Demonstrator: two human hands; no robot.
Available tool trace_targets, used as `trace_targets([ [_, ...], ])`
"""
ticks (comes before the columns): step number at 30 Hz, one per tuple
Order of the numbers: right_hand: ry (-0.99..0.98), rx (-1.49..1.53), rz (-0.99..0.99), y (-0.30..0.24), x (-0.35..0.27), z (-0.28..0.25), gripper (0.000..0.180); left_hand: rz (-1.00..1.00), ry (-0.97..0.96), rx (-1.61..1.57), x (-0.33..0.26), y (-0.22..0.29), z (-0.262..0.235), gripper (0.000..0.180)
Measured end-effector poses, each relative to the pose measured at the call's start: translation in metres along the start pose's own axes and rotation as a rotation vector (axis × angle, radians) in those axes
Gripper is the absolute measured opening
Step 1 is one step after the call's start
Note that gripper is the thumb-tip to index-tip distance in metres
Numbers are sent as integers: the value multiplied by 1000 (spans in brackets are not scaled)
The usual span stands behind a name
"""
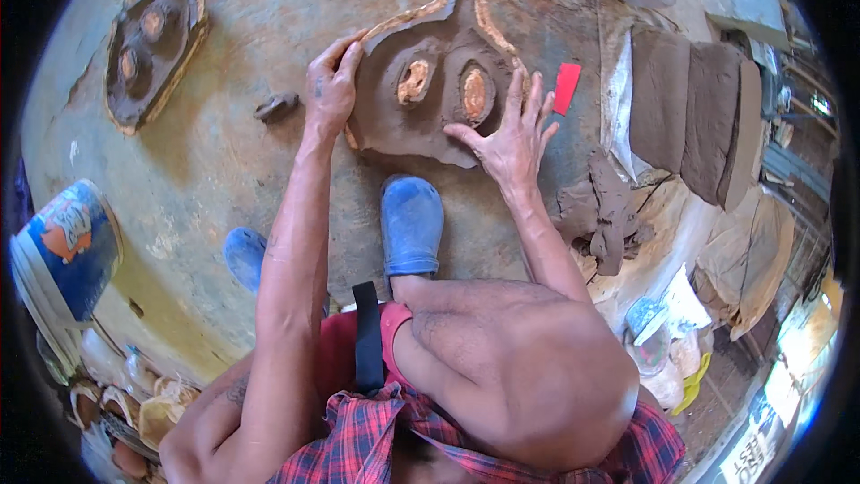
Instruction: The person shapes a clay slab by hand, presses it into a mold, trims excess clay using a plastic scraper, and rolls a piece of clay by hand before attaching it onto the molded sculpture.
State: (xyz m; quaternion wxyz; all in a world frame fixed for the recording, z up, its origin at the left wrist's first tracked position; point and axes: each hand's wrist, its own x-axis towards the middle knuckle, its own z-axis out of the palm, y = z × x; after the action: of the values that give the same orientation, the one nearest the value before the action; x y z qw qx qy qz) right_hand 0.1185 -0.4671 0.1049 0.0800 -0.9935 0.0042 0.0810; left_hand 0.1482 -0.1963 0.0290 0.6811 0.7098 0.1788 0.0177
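Observation:
On the floor in front of me lies a clay-covered mould (387, 133), its dark brown clay spread inside a rough orange rim. Two oval clay rings rise from it, each around an orange core, one core (413, 81) on the left and the other (473, 94) on the right. My left hand (332, 88) grips the mould's left edge, the fingers curled at its rim. Over the right side of the clay, my right hand (518, 133) is spread, its thumb near the right ring's lower end. A flat red piece (566, 88) lies just right of that hand.
A similar clay-filled mould (170, 54) stands at the far left. Near my left hand is a small clay lump (276, 108). Large clay blocks (685, 112) and clay scraps (609, 215) lie on the right. A bucket (76, 246) stands left, and my blue clog (412, 224) is close below the mould.

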Motion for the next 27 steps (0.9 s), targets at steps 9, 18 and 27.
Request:
trace_targets([
  [9,-69,43,9,7,2,-16,154,-26,-19,-113,7,-5,3,30],
  [18,-51,-46,-106,8,9,-24,155,-16,-22,-92,6,-5,3,31],
  [27,6,43,-10,-23,-1,-15,149,13,-23,-56,9,-7,4,31],
])
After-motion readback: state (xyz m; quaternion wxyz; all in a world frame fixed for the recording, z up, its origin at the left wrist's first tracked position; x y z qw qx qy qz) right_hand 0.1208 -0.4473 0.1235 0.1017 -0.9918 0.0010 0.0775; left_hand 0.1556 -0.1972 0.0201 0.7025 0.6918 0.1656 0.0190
